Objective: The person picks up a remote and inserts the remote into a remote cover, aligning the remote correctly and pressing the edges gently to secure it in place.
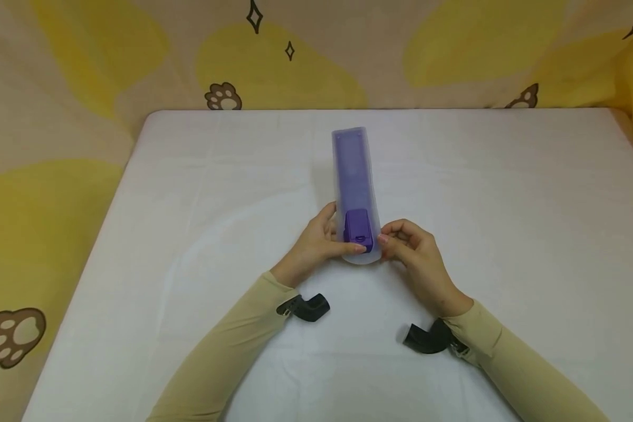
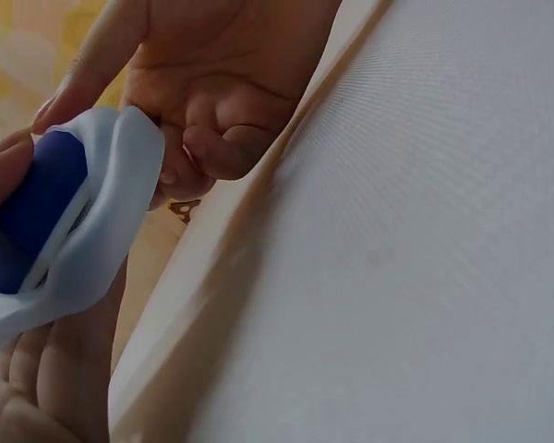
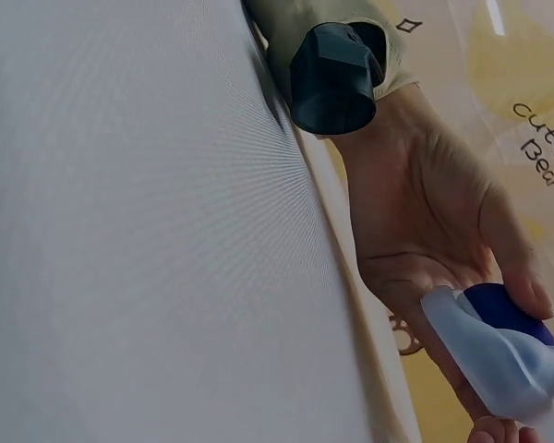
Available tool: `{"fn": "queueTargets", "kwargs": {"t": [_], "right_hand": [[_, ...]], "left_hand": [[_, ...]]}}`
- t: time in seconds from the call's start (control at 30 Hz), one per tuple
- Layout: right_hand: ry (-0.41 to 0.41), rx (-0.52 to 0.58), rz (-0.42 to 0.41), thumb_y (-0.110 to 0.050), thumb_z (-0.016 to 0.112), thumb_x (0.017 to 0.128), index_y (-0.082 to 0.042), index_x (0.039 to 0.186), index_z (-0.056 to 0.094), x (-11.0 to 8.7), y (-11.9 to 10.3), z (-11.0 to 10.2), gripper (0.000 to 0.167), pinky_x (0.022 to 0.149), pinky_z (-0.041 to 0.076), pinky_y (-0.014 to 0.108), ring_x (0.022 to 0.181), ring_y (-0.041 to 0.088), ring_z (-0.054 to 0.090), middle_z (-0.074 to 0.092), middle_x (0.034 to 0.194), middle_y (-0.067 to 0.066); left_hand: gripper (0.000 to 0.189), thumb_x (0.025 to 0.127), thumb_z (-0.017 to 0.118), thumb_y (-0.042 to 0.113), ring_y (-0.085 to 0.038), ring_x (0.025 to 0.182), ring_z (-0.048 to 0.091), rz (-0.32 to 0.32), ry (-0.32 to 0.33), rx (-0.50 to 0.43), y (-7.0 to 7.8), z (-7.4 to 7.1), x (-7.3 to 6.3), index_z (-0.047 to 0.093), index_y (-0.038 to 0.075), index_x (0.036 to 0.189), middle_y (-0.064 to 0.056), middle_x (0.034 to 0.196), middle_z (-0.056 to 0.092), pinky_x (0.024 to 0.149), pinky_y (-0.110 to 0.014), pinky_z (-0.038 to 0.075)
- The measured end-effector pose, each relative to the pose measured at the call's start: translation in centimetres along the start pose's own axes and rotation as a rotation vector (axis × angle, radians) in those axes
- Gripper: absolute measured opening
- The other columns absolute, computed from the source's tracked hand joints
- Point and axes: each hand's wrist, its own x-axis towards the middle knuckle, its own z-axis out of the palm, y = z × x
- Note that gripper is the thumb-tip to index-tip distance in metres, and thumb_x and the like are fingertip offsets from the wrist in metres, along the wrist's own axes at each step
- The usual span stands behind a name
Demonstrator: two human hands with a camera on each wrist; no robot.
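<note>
A long, narrow translucent purple plastic case (image 1: 353,170) points away from the person. On its near end sits a darker purple block (image 1: 357,225), seen end-on in the left wrist view as a blue-purple piece (image 2: 42,208) inside a milky rim (image 2: 120,203). My left hand (image 1: 316,237) grips this end from the left, thumb across the block and fingers along the side and underneath. From the right, my right hand (image 1: 414,252) pinches the case's near right edge between thumb and fingers. In the right wrist view the left hand (image 3: 434,203) supports the case end (image 3: 494,355), close to my right fingertips (image 3: 508,431).
A white cloth (image 1: 232,187) covers the table under both hands. Yellow and beige patterned fabric (image 1: 316,53) hangs behind and beside it. Each wrist wears a black camera, the left one (image 1: 308,308) and the right one (image 1: 427,339), over beige sleeves.
</note>
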Motion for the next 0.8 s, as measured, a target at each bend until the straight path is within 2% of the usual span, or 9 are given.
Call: {"fn": "queueTargets", "kwargs": {"t": [0.13,0.3,0.47,0.8], "right_hand": [[0.011,0.028,0.002,-0.006,0.059,0.092,-0.001,0.098,0.056,0.1,0.1,-0.1,0.009,0.066,0.052,0.025,0.069,0.011,0.058,0.063,0.078,-0.001],[0.038,0.051,0.013,-0.006,0.059,0.092,-0.005,0.097,0.057,0.2,0.1,-0.2,0.005,0.066,0.052,0.023,0.069,0.009,0.059,0.064,0.080,-0.002],[0.051,0.051,0.026,-0.005,0.060,0.091,-0.005,0.097,0.057,0.2,-0.1,-0.2,0.007,0.066,0.051,0.022,0.071,0.007,0.058,0.063,0.080,-0.003],[0.062,-0.005,0.040,-0.007,0.064,0.089,0.001,0.102,0.057,0.1,-0.1,-0.2,0.016,0.066,0.050,0.020,0.074,0.007,0.058,0.063,0.082,-0.002]], "left_hand": [[0.088,0.073,0.076,-0.004,-0.027,0.095,0.066,-0.023,-0.011,0.081,0.0,0.1,0.0,0.028,0.013,0.145,-0.022,0.111,0.064,0.085,-0.035,0.051],[0.086,0.073,0.077,0.000,-0.026,0.095,0.066,-0.028,-0.068,0.161,0.0,0.3,-0.1,0.031,0.016,0.144,-0.019,0.112,0.064,0.084,-0.035,0.052],[0.085,0.073,0.077,-0.003,-0.026,0.092,0.067,-0.020,-0.101,0.181,-0.1,0.5,0.0,0.031,0.013,0.143,-0.021,0.110,0.064,0.080,-0.035,0.054],[0.086,0.074,0.074,-0.009,-0.028,0.089,0.068,-0.002,-0.109,0.155,-0.4,1.0,-0.2,0.027,0.010,0.144,-0.025,0.108,0.064,0.078,-0.035,0.055]]}}
